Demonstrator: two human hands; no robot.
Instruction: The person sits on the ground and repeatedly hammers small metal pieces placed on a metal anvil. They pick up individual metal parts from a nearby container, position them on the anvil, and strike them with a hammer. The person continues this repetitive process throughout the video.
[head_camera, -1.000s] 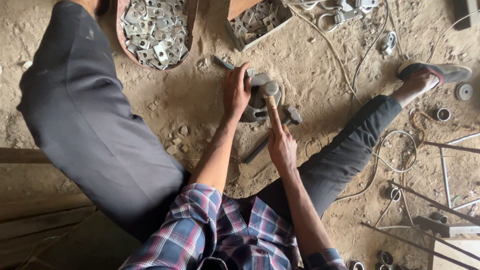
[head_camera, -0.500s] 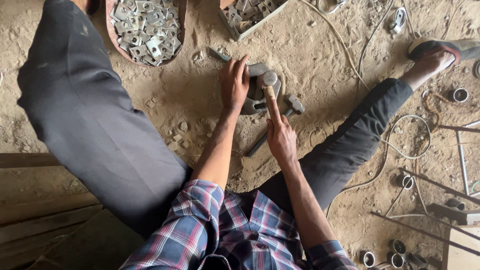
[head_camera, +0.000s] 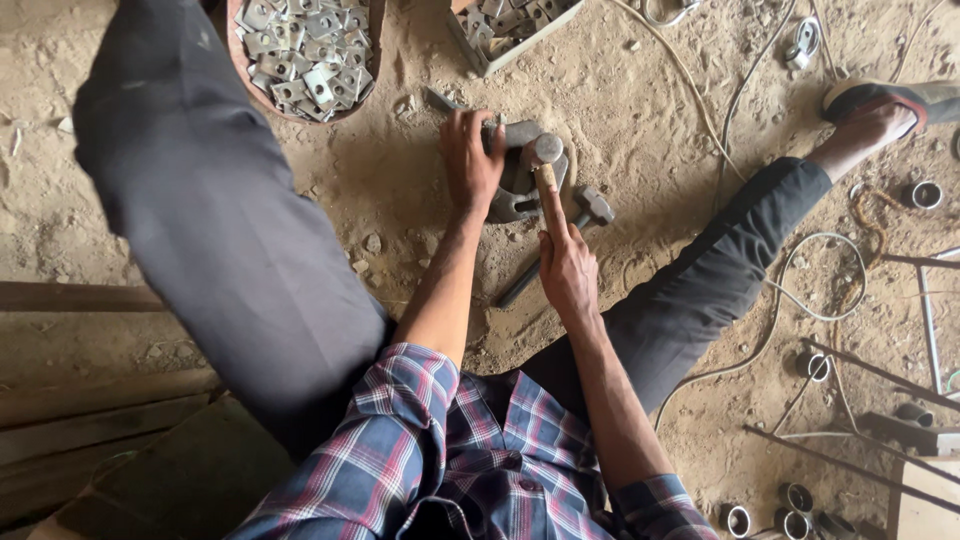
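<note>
Sandy dirt floor, person seated with legs spread, seen from above. At 11 o'clock, a round reddish basin (head_camera: 372, 40) heaped with small flat metal plates (head_camera: 305, 50). At 12 o'clock, a shallow box (head_camera: 470, 45) with more metal parts. A second hammer (head_camera: 560, 245) lies on the sand at 3 o'clock of the work spot, its head just beside the grey block. Loose wire (head_camera: 800, 290) loops over the ground at 3 o'clock, past the right leg; short pipe rings (head_camera: 926, 194) and thin rods (head_camera: 880, 370) scattered from 3 to 5 o'clock. Wooden planks (head_camera: 80, 295) at 9 o'clock.

Nothing lies between the hands and the work; the left hand itself hides the piece beneath it.

Left hand (head_camera: 472, 160) pressed flat, fingers spread narrow, on a grey metal block (head_camera: 520, 185) sunk in the sand at centre-top. Right hand (head_camera: 568, 270) wrapped tight around the wooden handle of a hammer (head_camera: 545, 165), at 5 o'clock from the block. The hammer head sits over the block, just beside the left fingertips, at their 3 o'clock. Cannot tell whether head touches the block.
</note>
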